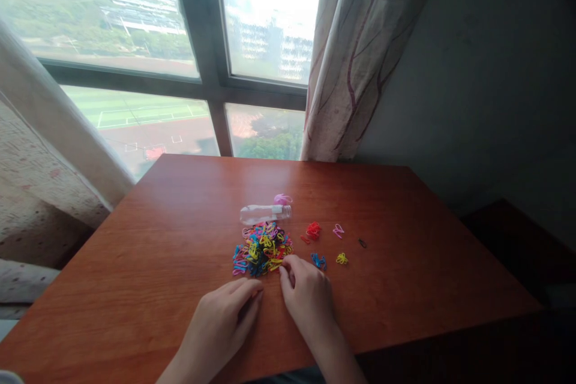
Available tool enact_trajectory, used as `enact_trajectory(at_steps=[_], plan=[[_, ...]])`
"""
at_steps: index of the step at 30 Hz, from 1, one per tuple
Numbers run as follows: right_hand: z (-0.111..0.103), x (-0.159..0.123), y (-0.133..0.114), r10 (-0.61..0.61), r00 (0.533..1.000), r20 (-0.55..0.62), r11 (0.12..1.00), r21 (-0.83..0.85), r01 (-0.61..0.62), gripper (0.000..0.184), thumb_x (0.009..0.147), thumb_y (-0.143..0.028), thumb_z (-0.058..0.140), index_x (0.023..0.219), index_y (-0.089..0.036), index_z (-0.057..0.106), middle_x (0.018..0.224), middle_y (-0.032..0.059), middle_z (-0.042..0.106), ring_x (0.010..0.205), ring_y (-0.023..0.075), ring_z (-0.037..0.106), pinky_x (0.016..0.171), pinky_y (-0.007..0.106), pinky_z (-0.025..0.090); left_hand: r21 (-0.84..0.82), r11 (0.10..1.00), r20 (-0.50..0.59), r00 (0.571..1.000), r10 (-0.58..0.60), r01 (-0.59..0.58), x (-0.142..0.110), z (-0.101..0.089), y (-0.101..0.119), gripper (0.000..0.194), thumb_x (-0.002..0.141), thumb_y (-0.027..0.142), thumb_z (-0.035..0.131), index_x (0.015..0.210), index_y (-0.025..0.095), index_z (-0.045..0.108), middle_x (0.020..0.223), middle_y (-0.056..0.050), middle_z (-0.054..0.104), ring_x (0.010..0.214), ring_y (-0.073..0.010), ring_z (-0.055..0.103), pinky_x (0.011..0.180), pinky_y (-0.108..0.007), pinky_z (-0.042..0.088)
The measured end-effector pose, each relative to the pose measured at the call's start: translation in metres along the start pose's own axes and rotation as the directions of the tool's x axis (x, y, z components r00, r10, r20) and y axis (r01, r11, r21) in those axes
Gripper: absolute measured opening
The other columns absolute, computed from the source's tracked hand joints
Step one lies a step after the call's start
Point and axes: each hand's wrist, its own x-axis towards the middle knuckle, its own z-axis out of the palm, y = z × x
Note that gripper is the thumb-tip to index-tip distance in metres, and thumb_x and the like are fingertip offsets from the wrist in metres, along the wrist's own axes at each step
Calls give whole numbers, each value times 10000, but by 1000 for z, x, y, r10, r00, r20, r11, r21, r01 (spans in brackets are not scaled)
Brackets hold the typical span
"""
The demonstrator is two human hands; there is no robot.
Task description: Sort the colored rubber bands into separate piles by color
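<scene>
A heap of small looped clips (pixel 263 249) in yellow, blue, pink, red and black lies on the table; they look like wire or plastic, and I cannot tell their exact kind. My right hand (pixel 308 291) reaches the heap's near right edge, thumb and forefinger pinched beside a yellow clip. What they hold, if anything, is too small to tell. Nearer to me, my left hand (pixel 222 318) is closed, its fingertips pinched together with a hint of red between them. Right of the heap are separate groups: red clips (pixel 313 230), blue clips (pixel 319 261) and yellow clips (pixel 342 258).
A clear plastic bottle (pixel 258 214) lies on its side behind the heap, with a pink-purple item (pixel 282 198) touching or behind it. A pink clip (pixel 338 230) and a dark clip (pixel 362 243) sit farther right on the wooden table (pixel 405 288). Windows and curtains stand beyond.
</scene>
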Motion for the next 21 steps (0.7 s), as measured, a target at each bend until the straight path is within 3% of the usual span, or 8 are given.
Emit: enact_trajectory(at_steps=[8, 21], plan=[[3, 1, 1, -2, 1000, 12, 999, 36, 2, 165, 890, -140, 602, 995, -250, 667, 837, -10, 733, 753, 173, 682, 655, 240, 382, 5, 1000, 40, 999, -9, 9, 0, 1, -2, 207, 958, 220, 440, 938, 247, 644, 863, -10, 727, 747, -157, 697, 675, -230, 507], [-2, -14, 5, -46, 998, -49, 990, 129, 52, 142, 903, -147, 542, 819, -216, 634, 721, -11, 674, 645, 145, 624, 621, 233, 352, -9, 1000, 46, 999, -21, 22, -1, 1, -2, 191, 955, 224, 449, 946, 249, 637, 869, 3, 725, 759, -160, 699, 674, -239, 503]])
